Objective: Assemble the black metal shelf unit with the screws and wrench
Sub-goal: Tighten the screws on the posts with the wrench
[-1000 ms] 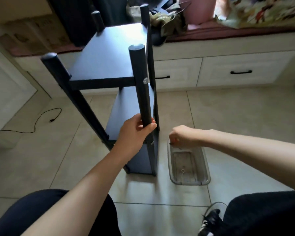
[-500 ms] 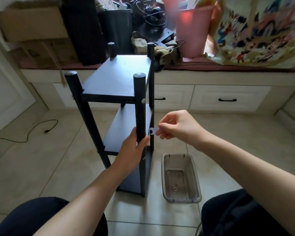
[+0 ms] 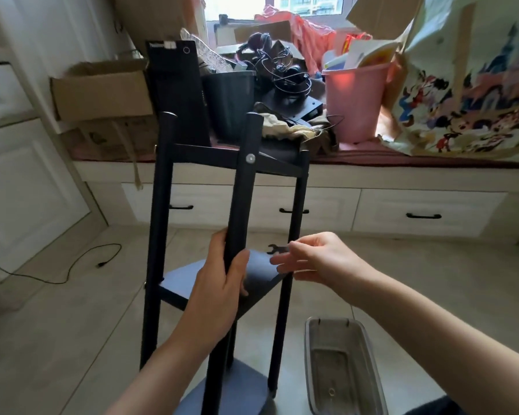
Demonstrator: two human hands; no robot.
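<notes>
A room with a pale tiled floor (image 3: 72,324). The tall black metal shelf unit (image 3: 222,205) stands upright on it. The left hand (image 3: 222,283) wraps around its nearest post. The right hand (image 3: 315,259) pinches a small dark flat wrench (image 3: 274,248) beside that post. A clear plastic tray (image 3: 342,363) sits on the floor, near the shelf's foot.

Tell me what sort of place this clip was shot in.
Most likely a room in a home, perhaps a bedroom or storage corner: a cushioned window seat with built-in drawers, piled with cardboard boxes and a pink bin, and a tiled floor.
</notes>
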